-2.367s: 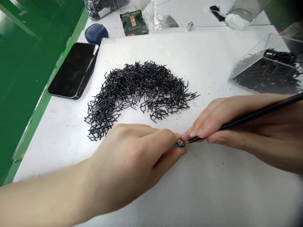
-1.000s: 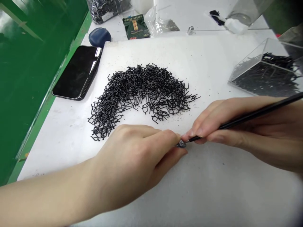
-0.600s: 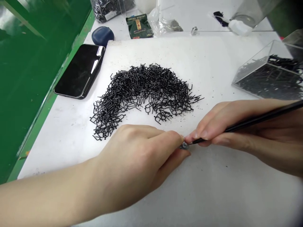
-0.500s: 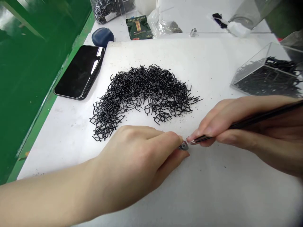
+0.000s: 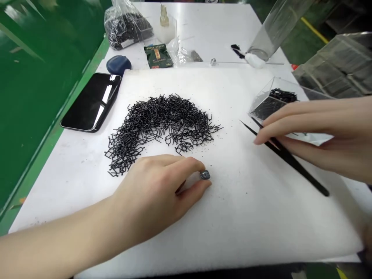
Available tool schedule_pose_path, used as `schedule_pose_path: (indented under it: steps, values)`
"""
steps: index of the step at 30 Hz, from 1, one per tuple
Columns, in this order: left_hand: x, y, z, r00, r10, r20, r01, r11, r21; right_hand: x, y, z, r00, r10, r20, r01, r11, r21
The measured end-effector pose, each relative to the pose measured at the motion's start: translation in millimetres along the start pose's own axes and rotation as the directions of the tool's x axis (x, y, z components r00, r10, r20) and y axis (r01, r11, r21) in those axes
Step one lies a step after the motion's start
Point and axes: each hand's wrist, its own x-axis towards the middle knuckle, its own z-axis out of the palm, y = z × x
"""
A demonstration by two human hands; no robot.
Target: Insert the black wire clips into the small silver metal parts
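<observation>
Between thumb and forefinger, my left hand (image 5: 162, 190) pinches a small grey metal part (image 5: 205, 174) just above the white board (image 5: 247, 224). My right hand (image 5: 314, 135) holds black tweezers (image 5: 290, 159); their tips are apart and point up and left, with nothing visible between them. Beyond my left hand, a curved pile of small bent black pieces (image 5: 162, 112) lies on the board. A clear box (image 5: 258, 99) with more black pieces stands behind my right hand, which partly hides it.
A phone (image 5: 90, 102) lies at the left edge beside a dark blue rounded object (image 5: 118, 64). Farther back are a bag of black material (image 5: 124, 29), a green packet (image 5: 158, 56), a small glass bottle (image 5: 164, 16) and a tilted clear cylinder (image 5: 270, 33).
My right hand with the tweezers has moved away from the grey part, and the tweezer tips have spread. My left hand keeps its pinch. The view has shifted, showing more of the table.
</observation>
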Motion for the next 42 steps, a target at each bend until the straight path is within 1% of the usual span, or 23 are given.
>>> schedule_pose_path:
  steps: [2, 3, 5, 8, 10, 11, 13, 16, 18, 21, 25, 30, 33, 35, 38, 42]
  values:
    - [-1, -1, 0.8, 1.0, -0.007, -0.014, 0.007, 1.0, -0.004, 0, -2, -2, 0.988, -0.128, 0.087, 0.143, 0.97, -0.197]
    - [-1, -2, 1.4, 1.0, -0.003, -0.017, 0.003, 1.0, -0.018, 2, -4, -3, 0.978, -0.168, 0.123, 0.193, 0.953, -0.234]
    - [-2, -5, 3.0, 1.0, 0.002, -0.009, -0.002, 0.998, -0.062, 12, -14, -6, 0.971, -0.194, 0.139, 0.221, 0.951, -0.216]
    - [-2, -7, 5.3, 1.0, -0.006, 0.013, 0.007, 0.994, -0.11, 39, -40, -2, 0.977, -0.156, 0.147, 0.182, 0.965, -0.191]
    - [-2, -6, 6.1, 1.0, -0.019, 0.017, 0.021, 0.995, -0.102, 60, -57, 8, 0.963, -0.107, 0.249, 0.136, 0.985, -0.106]
    - [-1, -6, 6.3, 1.0, -0.024, 0.019, 0.026, 0.995, -0.094, 71, -63, 15, 0.945, -0.088, 0.316, 0.113, 0.992, -0.062]
    - [-1, -5, 6.7, 0.999, -0.037, 0.034, 0.039, 0.996, -0.078, 92, -71, 30, 0.931, -0.104, 0.349, 0.124, 0.992, -0.033]
    - [-1, -3, 7.4, 0.996, -0.053, 0.075, 0.057, 0.996, -0.062, 117, -72, 51, 0.929, -0.097, 0.357, 0.111, 0.994, -0.019]
    - [-1, -3, 7.5, 0.993, -0.059, 0.104, 0.065, 0.996, -0.059, 128, -70, 62, 0.925, -0.096, 0.368, 0.106, 0.994, -0.006]
    - [0, -3, 7.1, 0.988, -0.065, 0.139, 0.074, 0.995, -0.062, 135, -67, 73, 0.918, -0.108, 0.382, 0.11, 0.994, 0.018]
    - [1, -2, 6.5, 0.982, -0.061, 0.178, 0.075, 0.995, -0.068, 135, -68, 77, 0.917, -0.107, 0.384, 0.1, 0.994, 0.038]
    - [2, -3, 6.3, 0.977, -0.057, 0.205, 0.074, 0.994, -0.078, 133, -66, 76, 0.93, -0.084, 0.358, 0.082, 0.996, 0.02]
    - [2, -3, 5.4, 0.976, -0.057, 0.211, 0.076, 0.994, -0.084, 132, -63, 73, 0.946, -0.092, 0.311, 0.088, 0.996, 0.026]
    - [3, -3, 4.5, 0.976, -0.057, 0.211, 0.077, 0.993, -0.088, 131, -62, 71, 0.967, -0.097, 0.235, 0.094, 0.995, 0.023]
    - [3, -3, 3.4, 0.977, -0.055, 0.208, 0.077, 0.992, -0.103, 125, -60, 67, 0.993, -0.084, 0.083, 0.082, 0.996, 0.027]
    - [2, -5, 4.4, 0.981, -0.06, 0.186, 0.086, 0.987, -0.135, 113, -58, 65, 0.999, -0.001, -0.052, 0.007, 0.995, 0.101]
